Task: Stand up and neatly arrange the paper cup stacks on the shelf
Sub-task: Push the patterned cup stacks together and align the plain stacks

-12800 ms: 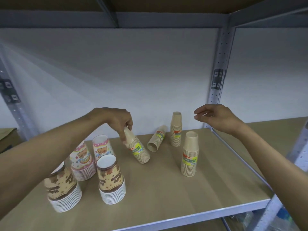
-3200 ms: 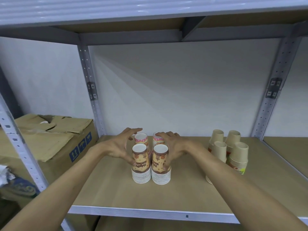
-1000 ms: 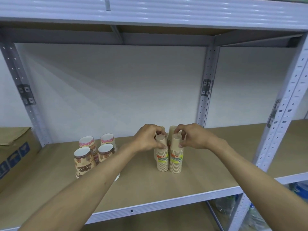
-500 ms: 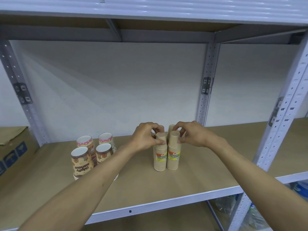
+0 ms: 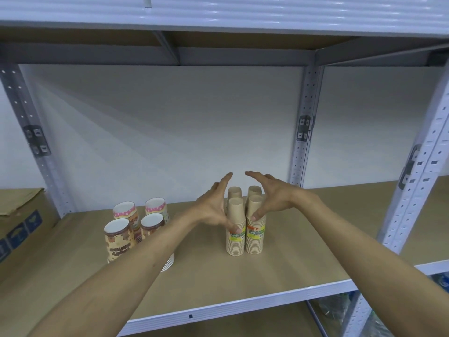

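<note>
Several plain brown paper cup stacks (image 5: 245,239) stand upright in a tight square block near the middle of the wooden shelf (image 5: 279,271). My left hand (image 5: 213,207) is spread open against the block's left side, and my right hand (image 5: 269,197) is spread open on its right, thumbs touching the front stacks, fingers arched over the tops. To the left, several printed cup stacks (image 5: 136,222) with brown and pink patterns stand upright in a second block, partly hidden by my left forearm.
A cardboard box (image 5: 19,220) sits at the far left on the neighbouring shelf bay. Grey perforated uprights (image 5: 303,132) stand behind the cups, another post (image 5: 413,181) at the right front. An upper shelf (image 5: 218,18) hangs overhead. The metal front edge (image 5: 243,310) runs below.
My fingers have let go of the cup tops they pinched half a second ago and spread apart, now flanking the brown block. The stacks stand unmoved.
</note>
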